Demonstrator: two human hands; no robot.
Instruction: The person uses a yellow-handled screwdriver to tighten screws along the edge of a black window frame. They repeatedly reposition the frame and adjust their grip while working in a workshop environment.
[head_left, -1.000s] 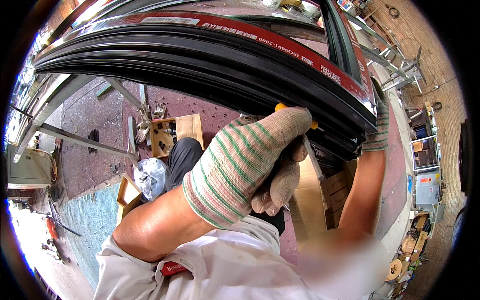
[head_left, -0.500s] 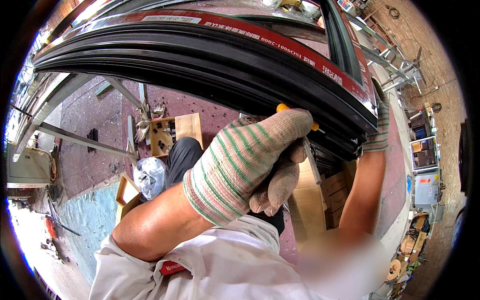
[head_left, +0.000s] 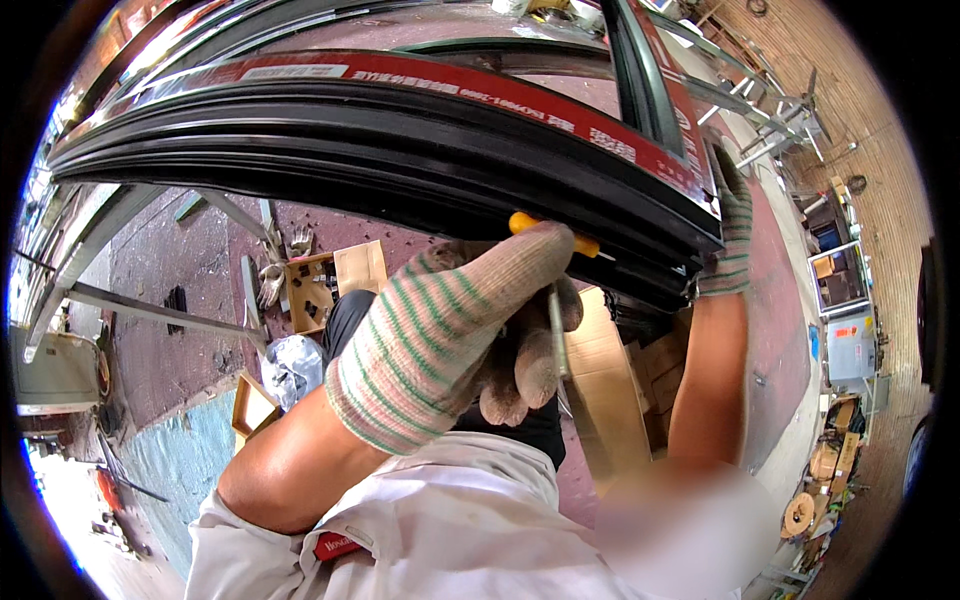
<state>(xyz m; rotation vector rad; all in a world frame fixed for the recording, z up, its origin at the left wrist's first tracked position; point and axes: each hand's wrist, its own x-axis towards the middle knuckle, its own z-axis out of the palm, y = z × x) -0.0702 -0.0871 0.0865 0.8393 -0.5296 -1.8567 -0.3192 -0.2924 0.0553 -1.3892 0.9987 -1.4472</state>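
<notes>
A black metal frame (head_left: 350,140) with red printed film along its top face spans the view; it looks like a window or door frame. My left hand (head_left: 480,310), in a green-striped knit glove, is closed at the frame's near side. A yellow-handled tool (head_left: 585,244) is in its grip, its kind mostly hidden by the thumb. A thin metal strip (head_left: 558,335) sticks out below the same fingers. My right hand (head_left: 735,230), gloved alike, lies against the frame's right end by the corner; its fingers are largely hidden behind it.
Metal stand legs (head_left: 160,310) stand at the left. On the floor are an open box of small dark parts (head_left: 360,268), spare gloves (head_left: 270,285), a clear plastic bag (head_left: 293,370) and a large cardboard box (head_left: 595,400). Tools and cartons line the right side.
The frame and both hands sit further left in the picture, and the frame lower. The metal strip in my left hand now points more steeply downward. The yellow-handled tool shows more.
</notes>
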